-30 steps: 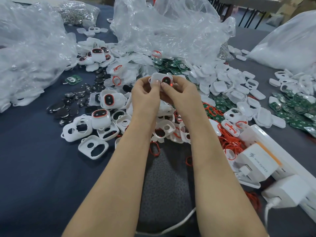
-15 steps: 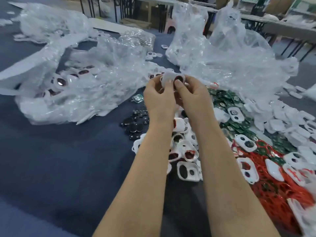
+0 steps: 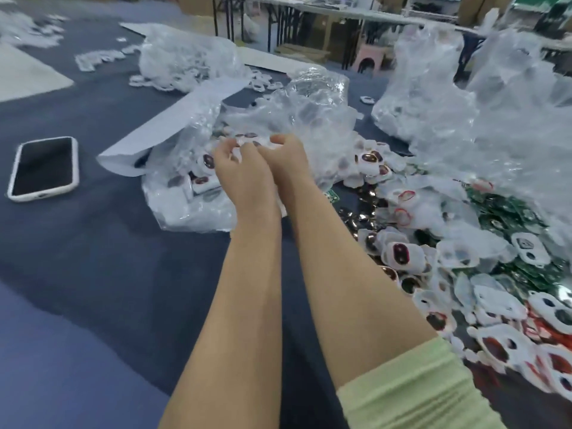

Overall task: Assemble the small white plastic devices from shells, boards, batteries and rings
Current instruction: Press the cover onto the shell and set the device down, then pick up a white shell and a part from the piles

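- Left hand (image 3: pixel 238 173) and right hand (image 3: pixel 289 162) are pressed side by side, their fingertips pinching a white device (image 3: pixel 247 139) between them.
- The device is held at the fingertips, above a clear bag (image 3: pixel 192 209) — blur hides finer detail.

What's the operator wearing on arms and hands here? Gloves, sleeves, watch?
No gloves: the left hand and right hand are bare, as are both forearms. The right arm has a pale green ribbed knit sleeve bunched near the elbow; no sleeve shows on the left arm. No watch or bracelet is visible. Blur would hide any rings.
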`<state>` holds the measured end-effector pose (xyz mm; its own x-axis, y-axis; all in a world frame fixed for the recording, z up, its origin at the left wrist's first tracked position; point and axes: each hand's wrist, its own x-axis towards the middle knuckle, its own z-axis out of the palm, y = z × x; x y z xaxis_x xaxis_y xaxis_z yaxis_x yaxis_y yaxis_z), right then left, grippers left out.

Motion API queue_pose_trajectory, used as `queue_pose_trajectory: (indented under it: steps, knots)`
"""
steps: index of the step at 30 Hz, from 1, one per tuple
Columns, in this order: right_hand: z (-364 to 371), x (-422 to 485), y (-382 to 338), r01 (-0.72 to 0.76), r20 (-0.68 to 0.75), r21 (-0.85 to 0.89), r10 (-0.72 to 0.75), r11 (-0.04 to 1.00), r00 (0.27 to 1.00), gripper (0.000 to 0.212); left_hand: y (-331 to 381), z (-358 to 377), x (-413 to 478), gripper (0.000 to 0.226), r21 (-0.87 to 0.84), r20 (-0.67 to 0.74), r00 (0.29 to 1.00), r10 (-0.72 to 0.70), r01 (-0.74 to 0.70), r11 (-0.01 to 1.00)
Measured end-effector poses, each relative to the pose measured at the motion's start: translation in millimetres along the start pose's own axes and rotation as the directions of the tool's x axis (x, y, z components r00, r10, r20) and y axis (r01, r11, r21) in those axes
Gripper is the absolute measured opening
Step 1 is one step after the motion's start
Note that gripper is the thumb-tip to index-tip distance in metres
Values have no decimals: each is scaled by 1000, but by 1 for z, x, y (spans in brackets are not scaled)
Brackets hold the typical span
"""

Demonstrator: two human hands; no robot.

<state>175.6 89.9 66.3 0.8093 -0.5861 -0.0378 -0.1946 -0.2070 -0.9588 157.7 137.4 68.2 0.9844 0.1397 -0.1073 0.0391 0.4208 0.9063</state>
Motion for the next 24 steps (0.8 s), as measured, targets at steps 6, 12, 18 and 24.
queue_pose_trajectory:
  steps: [6, 12, 18, 24]
  knots:
    - [-88, -22, 12, 191, -217, 140, -158, 971, 963, 18, -14, 19, -26, 19, -53, 104, 994, 14, -9, 999]
    - [-185, -49, 54, -51, -358, -431, -118, 901, 926, 17, -38, 44, -66, 20, 13, 367, 924, -111, 114, 993]
    - [-191, -36, 82, -76, -177, -789, -107, 609, 978, 39, -57, 53, -95, 21, 61, 437, 874, -213, 208, 976]
    - [-181, -45, 82, 23, -134, -783, -205, 622, 970, 30, -59, 46, -88, 25, 14, 331, 909, -254, 264, 964]
